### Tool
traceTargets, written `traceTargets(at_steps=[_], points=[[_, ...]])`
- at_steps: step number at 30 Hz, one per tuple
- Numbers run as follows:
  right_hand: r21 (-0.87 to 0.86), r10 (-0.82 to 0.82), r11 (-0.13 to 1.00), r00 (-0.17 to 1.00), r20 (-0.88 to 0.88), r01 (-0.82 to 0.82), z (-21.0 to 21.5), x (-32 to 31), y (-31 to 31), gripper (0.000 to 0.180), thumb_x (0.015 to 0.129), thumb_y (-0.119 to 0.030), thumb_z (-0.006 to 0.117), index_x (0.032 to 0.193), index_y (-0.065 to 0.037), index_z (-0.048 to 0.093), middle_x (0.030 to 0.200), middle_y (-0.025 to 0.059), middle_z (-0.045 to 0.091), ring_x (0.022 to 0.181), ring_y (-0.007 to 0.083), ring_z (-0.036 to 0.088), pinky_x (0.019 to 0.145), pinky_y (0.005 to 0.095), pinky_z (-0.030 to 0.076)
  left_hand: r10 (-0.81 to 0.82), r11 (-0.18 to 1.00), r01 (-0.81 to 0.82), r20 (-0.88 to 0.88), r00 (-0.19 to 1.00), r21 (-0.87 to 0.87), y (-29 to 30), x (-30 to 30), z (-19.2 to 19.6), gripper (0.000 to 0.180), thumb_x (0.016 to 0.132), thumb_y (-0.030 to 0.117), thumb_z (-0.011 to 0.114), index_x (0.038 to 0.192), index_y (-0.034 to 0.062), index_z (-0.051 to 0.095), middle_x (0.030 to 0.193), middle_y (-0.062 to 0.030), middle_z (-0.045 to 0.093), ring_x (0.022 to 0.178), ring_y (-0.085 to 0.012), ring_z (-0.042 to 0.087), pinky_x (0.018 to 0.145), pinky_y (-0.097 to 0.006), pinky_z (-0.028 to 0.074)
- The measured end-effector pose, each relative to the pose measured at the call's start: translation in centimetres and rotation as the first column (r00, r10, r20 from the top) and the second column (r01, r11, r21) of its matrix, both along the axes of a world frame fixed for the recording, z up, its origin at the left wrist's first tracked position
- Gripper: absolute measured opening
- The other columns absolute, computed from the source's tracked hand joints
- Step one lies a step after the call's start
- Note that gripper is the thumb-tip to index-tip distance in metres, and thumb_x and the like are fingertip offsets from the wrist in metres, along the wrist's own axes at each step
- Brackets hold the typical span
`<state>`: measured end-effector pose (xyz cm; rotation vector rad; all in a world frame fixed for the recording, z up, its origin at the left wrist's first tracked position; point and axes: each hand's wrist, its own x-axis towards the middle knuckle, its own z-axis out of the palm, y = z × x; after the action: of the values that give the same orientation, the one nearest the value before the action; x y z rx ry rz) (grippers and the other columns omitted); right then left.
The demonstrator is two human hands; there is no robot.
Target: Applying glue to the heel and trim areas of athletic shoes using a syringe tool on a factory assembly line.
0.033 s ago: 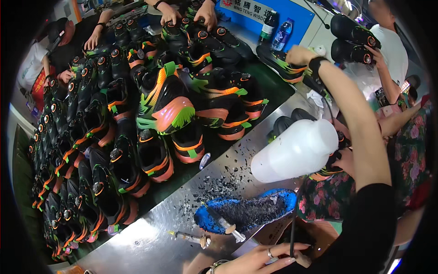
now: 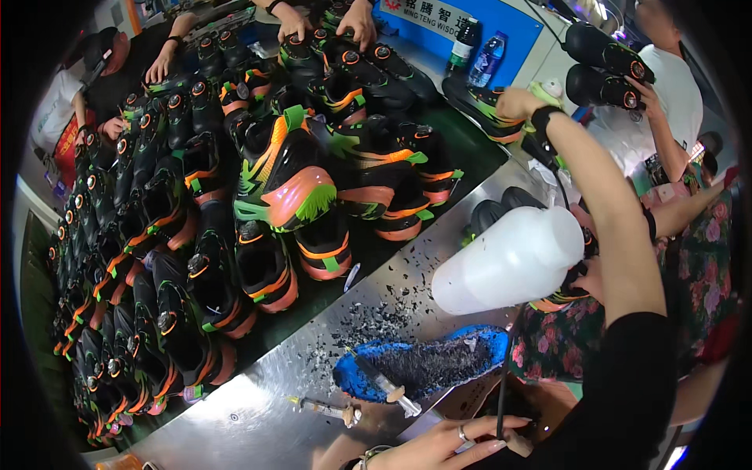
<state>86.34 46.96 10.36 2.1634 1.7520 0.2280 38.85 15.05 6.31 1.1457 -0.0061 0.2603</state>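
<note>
My right arm, in a black sleeve, reaches up and away to the far side. My right hand (image 2: 517,103) is closed at the heel end of a black sports shoe (image 2: 478,106) with orange and green trim. At the bottom, my left hand (image 2: 450,445), wearing a ring, holds a thin black rod (image 2: 505,384) with a tan end; which tool it is, I cannot tell. Just above it, a blue shoe-shaped tray (image 2: 501,345) is covered in dark scraps. Two syringes lie close by: one syringe (image 2: 382,381) across the tray, another syringe (image 2: 321,407) on the metal table (image 2: 258,423).
A large white plastic bottle (image 2: 501,262) lies tilted near the tray. Dark crumbs (image 2: 376,313) litter the metal. Many shoes (image 2: 290,176) crowd the green belt (image 2: 470,168) at left. Co-workers' hands (image 2: 356,22) touch shoes at the back; drink bottles (image 2: 462,47) stand beyond.
My right hand has shifted slightly right and down at the shoe's heel. More of a pale green object behind it shows. My left hand and the rod stay put.
</note>
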Motion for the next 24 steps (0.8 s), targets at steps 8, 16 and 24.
traceTargets(at_steps=[8,16,24], points=[[0.107,0.152,0.984,0.986,-0.065,-0.145,-6.8,5.4,-2.1,0.023,0.065,-0.008,0.071,0.088,-0.011,0.075,0.085,0.0139,0.070,0.081,0.0305,0.068,0.075,0.0388,0.053,0.135,0.990,-0.131,-0.087,0.987,0.050,0.3,0.9,-2.4,0.036,0.099,0.017,0.051,0.134,0.0084,0.051,0.106,-0.0083,0.068,0.099,-0.0232,0.064,0.089,-0.032,0.048],[0.016,0.279,0.953,0.853,-0.440,-0.303,-6.6,-8.7,-3.7,0.021,0.075,-0.013,0.074,0.097,-0.010,0.074,0.088,0.0153,0.070,0.084,0.0297,0.068,0.074,0.0360,0.052,0.090,0.986,-0.077,-0.080,0.993,0.149,-0.4,1.2,-1.5,0.036,0.099,0.017,0.051,0.133,0.0095,0.052,0.105,-0.0079,0.069,0.094,-0.0221,0.066,0.084,-0.031,0.050],[-0.141,0.219,0.870,0.627,-0.747,-0.472,-0.6,-9.1,-7.0,0.044,0.088,-0.026,0.068,0.127,-0.009,0.060,0.118,0.0106,0.066,0.105,0.0170,0.062,0.092,0.0305,0.047,0.078,0.989,-0.079,0.015,0.997,0.122,-3.3,0.1,1.6,0.035,0.099,0.016,0.050,0.133,0.0054,0.050,0.107,-0.0083,0.069,0.098,-0.0218,0.066,0.086,-0.031,0.049]])
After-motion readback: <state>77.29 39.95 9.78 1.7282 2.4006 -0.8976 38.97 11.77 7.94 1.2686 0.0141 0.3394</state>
